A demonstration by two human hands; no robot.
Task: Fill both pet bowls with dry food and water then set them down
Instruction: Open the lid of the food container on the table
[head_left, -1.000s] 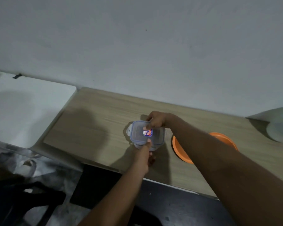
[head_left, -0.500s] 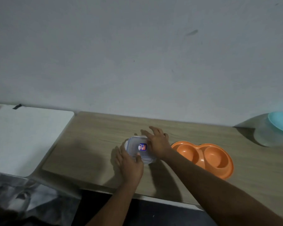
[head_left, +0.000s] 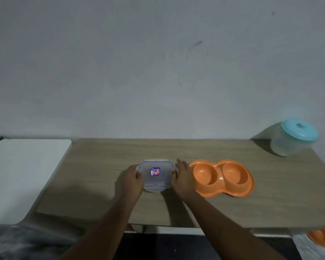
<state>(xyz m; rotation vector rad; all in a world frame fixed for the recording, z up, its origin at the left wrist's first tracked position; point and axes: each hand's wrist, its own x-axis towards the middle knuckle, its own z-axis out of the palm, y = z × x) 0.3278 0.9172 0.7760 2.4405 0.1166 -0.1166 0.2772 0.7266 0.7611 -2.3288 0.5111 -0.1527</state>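
Observation:
A small clear lidded container [head_left: 156,175] with a blue and red sticker sits on the wooden table [head_left: 176,151]. My left hand [head_left: 131,180] grips its left side and my right hand [head_left: 184,178] presses its right side. Just to the right lies an orange double pet bowl [head_left: 222,177], both wells empty and dry. A clear jug with a turquoise lid [head_left: 295,137] stands at the table's far right, against the wall. What the container holds is hidden by its lid.
A white surface [head_left: 24,175] adjoins the table on the left. A second orange object [head_left: 323,238] shows low at the right edge, below the table. A grey wall rises directly behind the table. Dark floor lies beneath.
The view has tilted up and to the right, showing the whole double bowl and jug. My hands shifted from the container's top and front to its left and right sides.

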